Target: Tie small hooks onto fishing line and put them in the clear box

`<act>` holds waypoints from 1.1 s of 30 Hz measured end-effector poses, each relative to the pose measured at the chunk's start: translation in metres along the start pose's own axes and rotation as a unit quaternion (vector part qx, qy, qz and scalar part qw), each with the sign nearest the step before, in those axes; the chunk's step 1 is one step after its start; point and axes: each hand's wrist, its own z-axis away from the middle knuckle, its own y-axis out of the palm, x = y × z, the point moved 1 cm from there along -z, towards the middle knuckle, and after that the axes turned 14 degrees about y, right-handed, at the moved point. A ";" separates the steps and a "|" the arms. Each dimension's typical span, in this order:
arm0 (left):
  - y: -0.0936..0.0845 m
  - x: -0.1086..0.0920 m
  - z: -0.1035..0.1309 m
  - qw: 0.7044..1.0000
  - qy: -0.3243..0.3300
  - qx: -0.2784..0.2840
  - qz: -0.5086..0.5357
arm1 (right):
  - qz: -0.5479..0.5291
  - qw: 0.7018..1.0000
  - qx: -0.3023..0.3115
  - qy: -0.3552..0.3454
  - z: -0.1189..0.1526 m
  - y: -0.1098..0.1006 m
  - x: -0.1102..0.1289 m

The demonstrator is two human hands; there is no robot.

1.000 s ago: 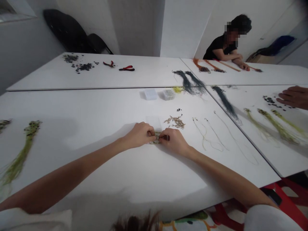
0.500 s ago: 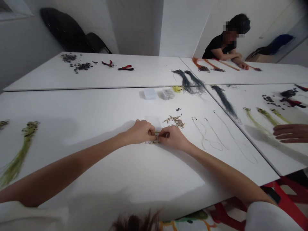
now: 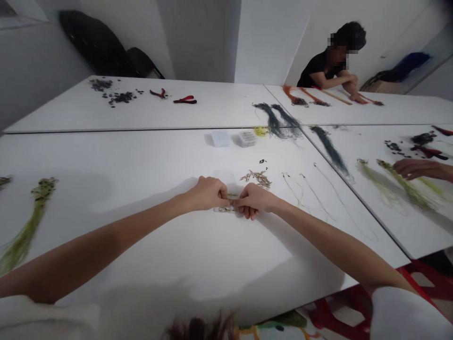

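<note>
Box [image 3: 226, 209] lies between left hand [image 3: 208, 193] and right hand [image 3: 253, 198], neither clearly nearer; both curl over it, obscuring its long axis; their grasp I cannot tell.

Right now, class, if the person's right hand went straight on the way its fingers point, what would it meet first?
Probably the left hand, opposite it at the small clear box; whether the right hand already touches it is unclear.

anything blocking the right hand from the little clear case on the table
Nothing visible: the right hand has its fingers at the clear case, with no object between. The gold-coloured pieces lie beyond the hand, out of the way.
</note>
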 end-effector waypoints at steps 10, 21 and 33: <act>-0.002 0.002 0.000 0.999 -0.021 0.005 0.045 | 0.037 0.999 -0.007 -0.020 0.000 -0.003 0.002; -0.008 -0.008 -0.008 0.997 0.049 0.029 -0.050 | 0.095 0.994 -0.047 -0.037 -0.002 -0.006 0.011; 0.002 0.008 0.024 0.992 0.088 -0.087 -0.021 | 0.014 0.994 -0.037 -0.100 0.002 -0.011 -0.006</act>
